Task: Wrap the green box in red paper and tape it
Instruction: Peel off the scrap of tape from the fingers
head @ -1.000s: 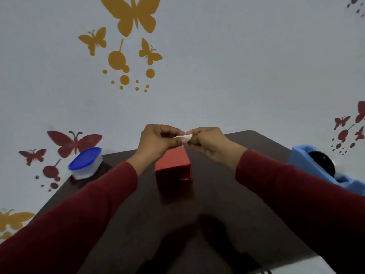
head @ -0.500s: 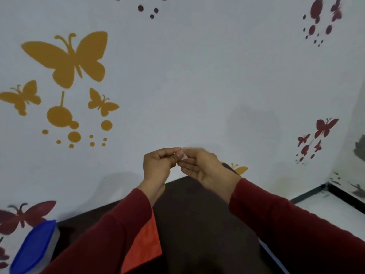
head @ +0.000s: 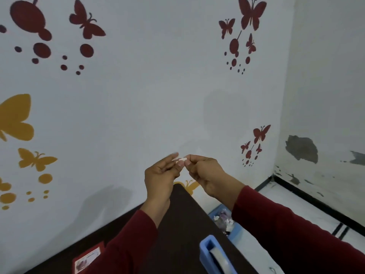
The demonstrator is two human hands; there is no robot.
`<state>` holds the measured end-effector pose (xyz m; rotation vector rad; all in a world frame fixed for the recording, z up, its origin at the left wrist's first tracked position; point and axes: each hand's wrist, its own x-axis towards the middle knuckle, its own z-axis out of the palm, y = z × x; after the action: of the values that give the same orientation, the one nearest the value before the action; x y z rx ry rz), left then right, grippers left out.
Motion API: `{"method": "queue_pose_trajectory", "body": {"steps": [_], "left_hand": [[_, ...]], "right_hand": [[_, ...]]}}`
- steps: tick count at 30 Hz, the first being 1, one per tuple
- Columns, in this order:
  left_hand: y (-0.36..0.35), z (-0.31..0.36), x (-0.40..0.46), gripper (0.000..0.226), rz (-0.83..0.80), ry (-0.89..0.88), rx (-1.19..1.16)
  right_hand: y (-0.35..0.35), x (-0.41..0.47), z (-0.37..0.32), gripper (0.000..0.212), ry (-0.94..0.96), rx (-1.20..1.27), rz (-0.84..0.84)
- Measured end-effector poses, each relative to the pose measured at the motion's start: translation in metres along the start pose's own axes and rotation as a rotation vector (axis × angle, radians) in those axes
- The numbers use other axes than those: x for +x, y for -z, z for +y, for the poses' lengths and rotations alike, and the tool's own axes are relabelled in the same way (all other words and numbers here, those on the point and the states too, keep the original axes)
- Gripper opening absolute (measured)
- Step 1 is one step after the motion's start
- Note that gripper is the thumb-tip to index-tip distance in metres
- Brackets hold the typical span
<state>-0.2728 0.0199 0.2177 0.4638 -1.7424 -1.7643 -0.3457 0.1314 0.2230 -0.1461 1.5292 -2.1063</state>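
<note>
A small whitish piece of tape [head: 180, 160] is held up in front of the wall. My left hand [head: 161, 175] and my right hand [head: 205, 174] both pinch it between fingertips, raised above the far corner of the dark table [head: 177, 224]. The box wrapped in red paper [head: 87, 259] lies at the lower left on the table, mostly hidden behind my left sleeve; only a corner with a pale patch shows. The blue tape dispenser [head: 214, 256] stands on the table's right side, below my right forearm.
A blue bin with scraps [head: 225, 220] sits on the floor beside the table's right edge. The wall with butterfly stickers [head: 138, 95] rises right behind the table. White floor with dark lines [head: 316, 210] stretches to the right.
The view has swung up and to the right, so the wrapped box slid to the lower left and the blue-lidded container left the frame. Both hands still hold the tape piece between them.
</note>
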Motion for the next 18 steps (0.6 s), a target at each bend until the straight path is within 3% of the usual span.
{"method": "queue_pose_trajectory", "body": {"steps": [4, 6, 10, 18], "left_hand": [[-0.077, -0.012, -0.006, 0.015, -0.024, -0.004, 0.058], [-0.130, -0.024, -0.009, 0.013, -0.041, -0.027, 0.094], [-0.207, -0.050, -0.004, 0.012, -0.051, -0.042, 0.195], [-0.267, -0.114, 0.038, 0.039, 0.110, 0.092, 0.279]], "right_hand": [[0.083, 0.014, -0.022, 0.017, 0.047, -0.087, 0.084], [0.131, 0.025, -0.036, 0.024, 0.049, -0.102, 0.100], [0.202, 0.050, -0.061, 0.029, -0.076, 0.042, 0.078], [0.277, 0.140, -0.047, 0.022, -0.232, -0.044, -0.110]]}}
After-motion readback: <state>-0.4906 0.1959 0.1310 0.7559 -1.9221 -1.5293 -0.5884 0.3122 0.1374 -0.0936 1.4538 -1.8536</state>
